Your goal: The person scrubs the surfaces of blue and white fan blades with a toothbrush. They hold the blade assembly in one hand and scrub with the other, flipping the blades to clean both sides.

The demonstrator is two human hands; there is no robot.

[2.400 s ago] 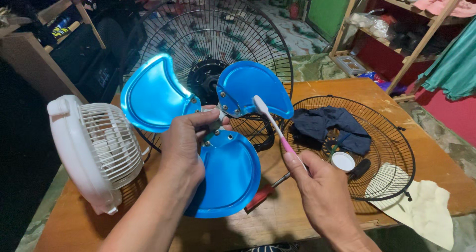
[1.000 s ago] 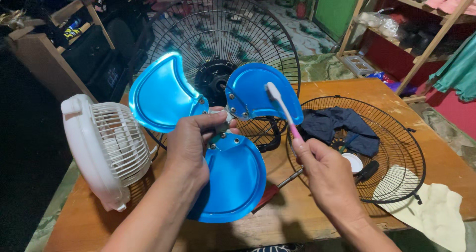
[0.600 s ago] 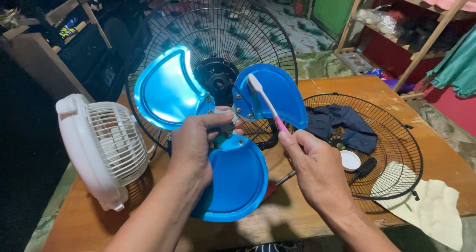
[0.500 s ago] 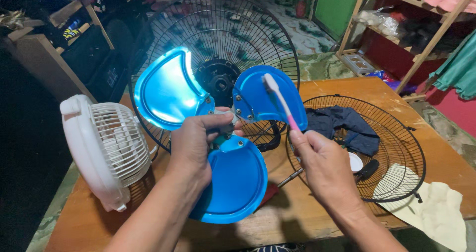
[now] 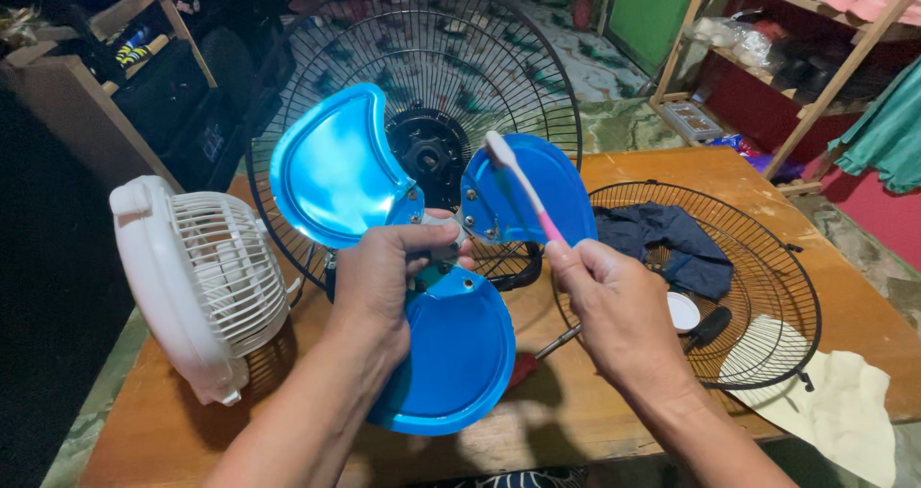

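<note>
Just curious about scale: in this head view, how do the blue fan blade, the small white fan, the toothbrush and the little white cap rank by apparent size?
1. Blue fan blade, though it is nearest the camera
2. Small white fan
3. Toothbrush
4. White cap

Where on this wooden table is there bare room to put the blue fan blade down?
Bare wood lies behind the flat wire guard, and along the near edge under the right hand. The white fan and cream cloth crowd the ends.
</note>
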